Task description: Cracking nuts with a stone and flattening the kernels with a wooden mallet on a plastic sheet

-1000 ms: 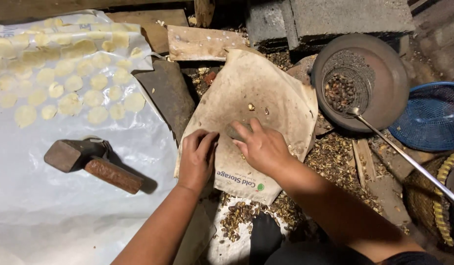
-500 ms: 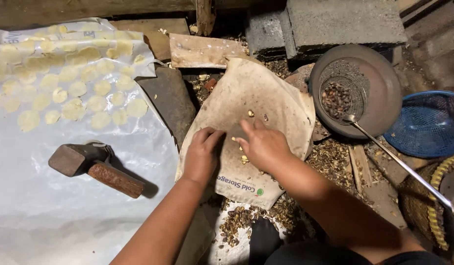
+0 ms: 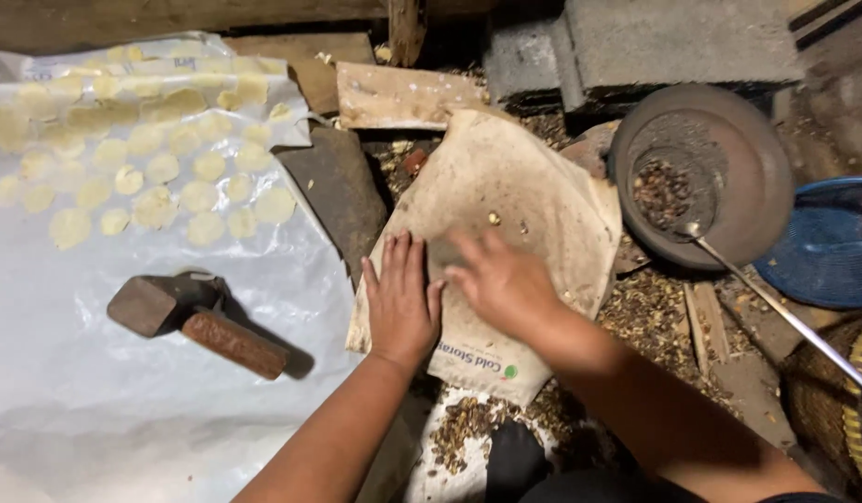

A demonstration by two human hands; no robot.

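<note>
Both palms now press flat, holding nothing: left hand (image 3: 400,303) and right hand (image 3: 502,282) (blurred, sweeping) smooth the worn beige sack (image 3: 533,200).

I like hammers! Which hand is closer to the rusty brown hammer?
Left. The left hand lies flat on the tan sack, beside the rusty brown hammer; the right hand is farther away.

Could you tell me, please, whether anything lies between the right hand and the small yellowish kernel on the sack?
Nothing visible does. The right hand rests on the worn sack, and only bare cloth separates it from the yellowish kernel.
</note>
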